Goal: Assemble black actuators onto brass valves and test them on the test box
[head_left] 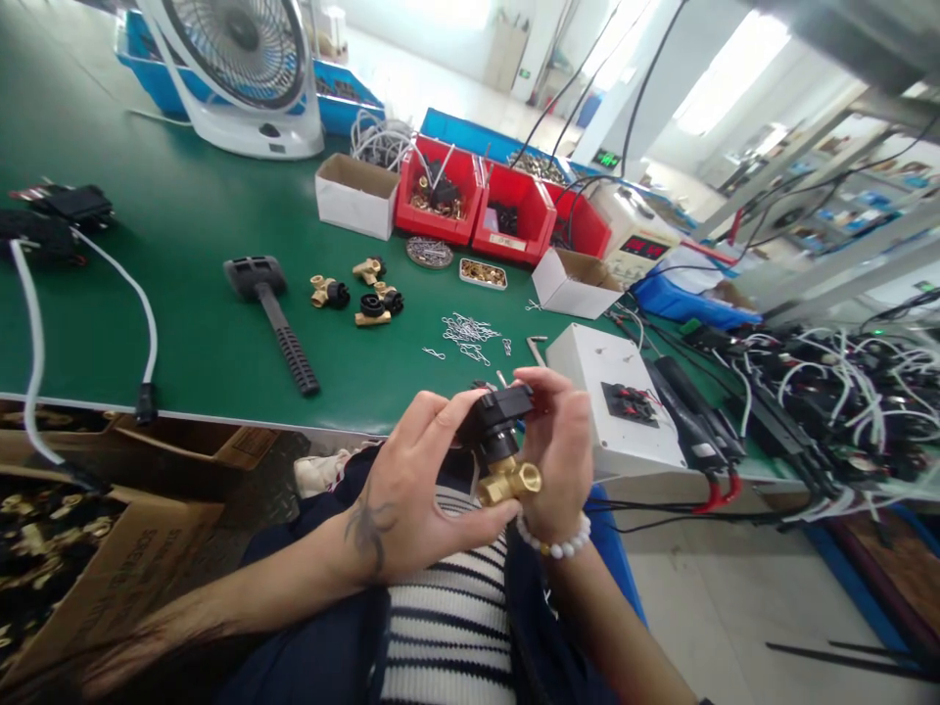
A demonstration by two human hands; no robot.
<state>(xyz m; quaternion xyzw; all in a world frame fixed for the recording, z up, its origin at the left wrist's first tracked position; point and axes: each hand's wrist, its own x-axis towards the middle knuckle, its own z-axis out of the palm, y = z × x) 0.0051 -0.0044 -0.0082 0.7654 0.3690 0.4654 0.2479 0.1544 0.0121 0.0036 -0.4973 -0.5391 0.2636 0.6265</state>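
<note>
Between both hands, just off the table's front edge, is a brass valve [506, 478] with a black actuator housing [500, 416] on top. My left hand [415, 480] is closed on it, thumb under the brass body and fingers at the black housing. My right hand [562, 446] grips the housing from the other side; some of its fingertips are hidden behind it. Beyond the hands, a loose pile of small wire clips [470, 335] lies on the green table [198, 225]. Several brass fittings with black caps [329, 292] rest farther left.
A black rubber mallet [271, 318] lies at left. Behind stand a fan [283, 137], a white box [356, 201], red bins [439, 211], a dish of pins [430, 253] and a tray of brass bits [483, 273]. A grey switch box [587, 367] and cabled black units [829, 392] occupy the right.
</note>
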